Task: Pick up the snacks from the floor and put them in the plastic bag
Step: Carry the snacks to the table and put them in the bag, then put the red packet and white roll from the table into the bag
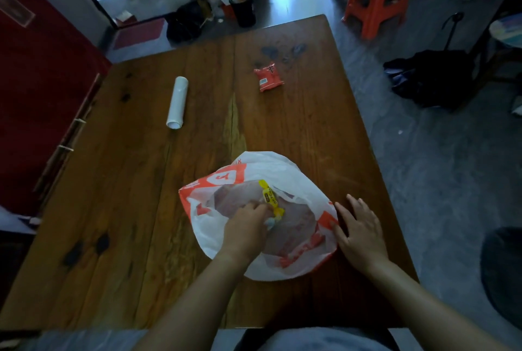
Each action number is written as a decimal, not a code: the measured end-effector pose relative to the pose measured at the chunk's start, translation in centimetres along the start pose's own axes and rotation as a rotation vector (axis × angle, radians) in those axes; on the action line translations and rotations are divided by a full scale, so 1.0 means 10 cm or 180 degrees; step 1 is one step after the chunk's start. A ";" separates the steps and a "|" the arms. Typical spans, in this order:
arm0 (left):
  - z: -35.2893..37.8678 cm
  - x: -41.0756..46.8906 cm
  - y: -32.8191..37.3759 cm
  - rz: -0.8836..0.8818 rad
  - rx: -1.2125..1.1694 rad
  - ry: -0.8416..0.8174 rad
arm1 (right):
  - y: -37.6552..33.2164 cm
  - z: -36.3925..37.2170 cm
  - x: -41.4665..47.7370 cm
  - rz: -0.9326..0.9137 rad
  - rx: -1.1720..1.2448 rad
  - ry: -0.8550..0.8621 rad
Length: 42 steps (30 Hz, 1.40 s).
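A white and orange plastic bag point(299, 181) lies open on the wooden table point(127, 209) near its front edge. My left hand point(248, 226) is over the bag's mouth and holds a yellow snack wrapper point(269, 198) together with a small pale blue piece. My right hand point(358, 229) rests flat, fingers straight, against the bag's right edge. A red snack packet point(268, 76) lies on the table farther back, apart from both hands.
A white roll point(177, 102) lies on the table's left half. Beyond the table are a red stool point(375, 3), dark bins point(243, 11) and a black bag point(435, 79) on the grey floor. A red cabinet point(34, 96) stands at left.
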<state>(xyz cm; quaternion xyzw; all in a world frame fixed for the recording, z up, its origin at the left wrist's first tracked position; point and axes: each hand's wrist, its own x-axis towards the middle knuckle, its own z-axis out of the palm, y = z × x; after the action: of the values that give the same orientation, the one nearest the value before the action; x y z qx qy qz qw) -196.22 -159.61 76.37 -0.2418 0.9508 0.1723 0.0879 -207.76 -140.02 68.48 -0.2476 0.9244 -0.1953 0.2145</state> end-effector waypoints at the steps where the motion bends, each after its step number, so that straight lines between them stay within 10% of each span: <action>1: 0.00 0.00 0.00 0.0029 -0.0082 0.0042 | -0.01 -0.01 -0.01 0.0046 0.0045 -0.0002; 24: 0.18 -0.88 0.26 0.1730 0.0115 -0.0101 | -0.25 0.03 -2.19 0.1101 0.0222 0.0736; 42: 1.09 -0.72 3.48 0.2542 0.0580 -0.0898 | 2.20 -1.24 -2.86 0.1823 0.0548 0.1312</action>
<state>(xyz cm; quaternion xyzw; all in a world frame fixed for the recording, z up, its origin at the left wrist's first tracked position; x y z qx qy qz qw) -206.06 -123.83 77.96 0.1797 0.9598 0.1396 0.1644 -199.61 -103.73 77.11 0.0850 0.9603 -0.2502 0.0897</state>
